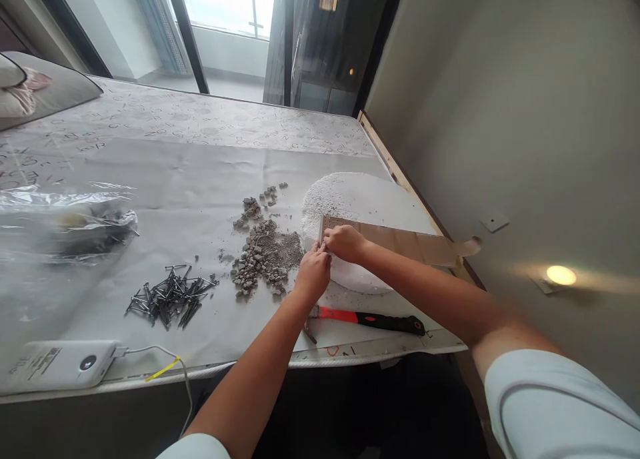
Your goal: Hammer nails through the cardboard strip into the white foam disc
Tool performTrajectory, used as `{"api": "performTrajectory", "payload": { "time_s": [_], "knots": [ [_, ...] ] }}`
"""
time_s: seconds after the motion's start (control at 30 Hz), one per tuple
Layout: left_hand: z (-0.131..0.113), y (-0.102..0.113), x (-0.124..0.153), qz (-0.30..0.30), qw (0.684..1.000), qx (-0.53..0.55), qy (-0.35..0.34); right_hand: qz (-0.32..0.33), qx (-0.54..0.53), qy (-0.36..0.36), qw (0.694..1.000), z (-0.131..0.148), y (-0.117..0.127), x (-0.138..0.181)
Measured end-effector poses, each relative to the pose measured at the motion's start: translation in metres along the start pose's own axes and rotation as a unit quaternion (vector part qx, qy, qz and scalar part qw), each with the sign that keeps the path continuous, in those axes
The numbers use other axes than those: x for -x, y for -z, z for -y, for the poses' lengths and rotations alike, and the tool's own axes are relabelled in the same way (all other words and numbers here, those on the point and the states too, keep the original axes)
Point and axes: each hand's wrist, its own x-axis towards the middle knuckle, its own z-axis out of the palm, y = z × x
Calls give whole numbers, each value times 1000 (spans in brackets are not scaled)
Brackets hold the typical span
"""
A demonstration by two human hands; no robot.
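My left hand (313, 272) and my right hand (344, 241) meet at the near left corner of a thin brown wooden board (400, 242). The board lies across a round white foam slab (350, 202). Both hands have their fingers pinched together at that corner. What they pinch is too small to make out. A heap of grey gravel and grit (265, 255) lies just left of my left hand. A hammer with a red and black handle (370, 320) rests on the table under my forearms.
A pile of dark nails (170, 295) lies on the paper-covered table (175, 179). A clear plastic bag (65, 229) sits at the left. A white power bank (57, 364) with a cable lies at the front edge. A wall with a lit lamp (560, 275) stands at the right.
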Motion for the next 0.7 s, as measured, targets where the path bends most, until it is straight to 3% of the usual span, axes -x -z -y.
{"api": "performTrajectory", "payload": {
  "time_s": [0.37,0.57,0.7],
  "knots": [
    [4,-2,-2,-2,999,34,22,-38,-68,-57,995,-13,20,5],
    [6,-3,-2,-12,998,50,24,-19,-124,-94,988,-15,27,2],
    [7,-1,-2,-13,994,97,40,-108,-141,-134,975,-21,45,7]
  ]
}}
